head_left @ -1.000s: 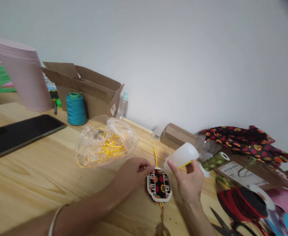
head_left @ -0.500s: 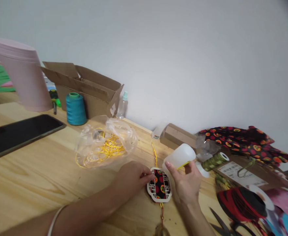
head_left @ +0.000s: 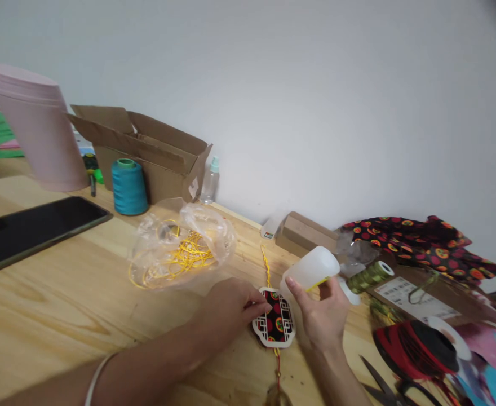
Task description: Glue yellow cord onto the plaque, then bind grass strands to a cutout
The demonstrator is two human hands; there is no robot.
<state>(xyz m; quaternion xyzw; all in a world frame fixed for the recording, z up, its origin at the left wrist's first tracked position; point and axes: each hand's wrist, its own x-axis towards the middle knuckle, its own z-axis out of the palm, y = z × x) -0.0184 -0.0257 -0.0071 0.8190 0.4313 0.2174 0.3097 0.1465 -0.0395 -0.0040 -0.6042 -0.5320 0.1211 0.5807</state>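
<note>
A small white lattice ornament point(head_left: 275, 325) with black, red-spotted cloth lies on the wooden table point(head_left: 62, 293), with a yellow cord point(head_left: 266, 266) above it and a red cord with a tassel below. My left hand point(head_left: 230, 308) rests on the table, its closed fingertips pressing the ornament's left edge. My right hand point(head_left: 324, 313) grips a white plastic bottle point(head_left: 311, 270), tipped with its nozzle down just over the ornament's upper right.
A clear bag of yellow cord point(head_left: 182, 248) lies left of my hands. Behind stand a teal thread cone point(head_left: 125, 187), an open cardboard box point(head_left: 146, 149), a small spray bottle point(head_left: 209, 181) and a pink bin point(head_left: 40, 132). Scissors point(head_left: 385, 386), green thread spool point(head_left: 370, 276) and patterned cloth point(head_left: 425, 239) are at right.
My left fingers slid right from the yellow cord onto the ornament's edge. My right hand lowered the bottle slightly toward the ornament.
</note>
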